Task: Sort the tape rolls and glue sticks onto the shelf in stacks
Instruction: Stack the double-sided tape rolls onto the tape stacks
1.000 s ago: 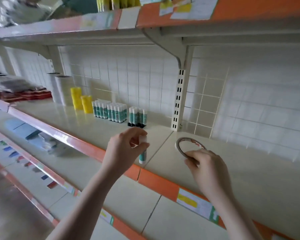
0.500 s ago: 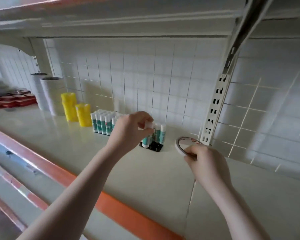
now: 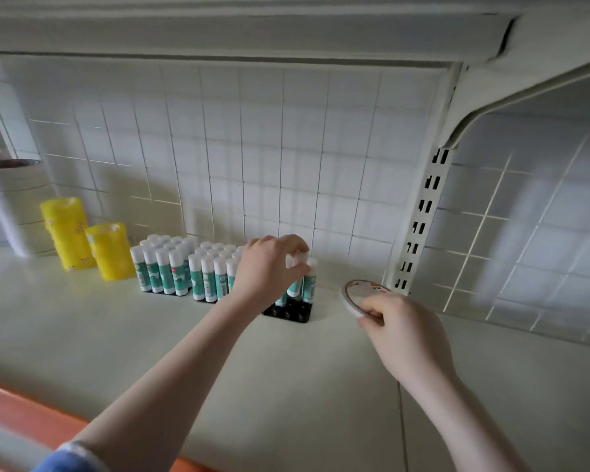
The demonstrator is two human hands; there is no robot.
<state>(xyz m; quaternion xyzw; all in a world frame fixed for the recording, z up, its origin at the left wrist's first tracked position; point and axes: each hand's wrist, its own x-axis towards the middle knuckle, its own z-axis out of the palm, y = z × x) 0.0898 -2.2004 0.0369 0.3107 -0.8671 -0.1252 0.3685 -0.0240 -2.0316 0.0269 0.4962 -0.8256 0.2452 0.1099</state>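
Head view: the left hand [image 3: 269,267] reaches to the back of the cream shelf [image 3: 150,352], thumb and fingertips pinched round the white cap of a glue stick [image 3: 296,277]. The stick is upright, its teal body dropping toward a black holder tray [image 3: 292,312] that sits on the shelf near the tiled back wall [image 3: 252,148]. Whether the base is seated in a tray socket cannot be told; the hand covers part of it. One more stick stands in the tray just right of the held one. Front tray sockets show as open dark holes.

Left of the tray, two blocks of glue sticks [image 3: 184,267] stand upright in tight rows, white caps up, teal labels facing out. Further left are two yellow tape stacks [image 3: 89,247], the taller one behind, the shorter in front and to the right, touching or nearly so. At the far left edge stand tall white tape stacks [image 3: 4,206], blurred.

The right hand [image 3: 406,338] grips a thin white tape roll [image 3: 355,294] by its lower edge, fingers curled round the rim. The roll is tilted, held just above the shelf near the slotted upright post [image 3: 423,212], right of the tray and apart from it. A blue sleeve [image 3: 69,459] edge shows at the bottom left. The orange shelf lip [image 3: 21,410] runs along the front.
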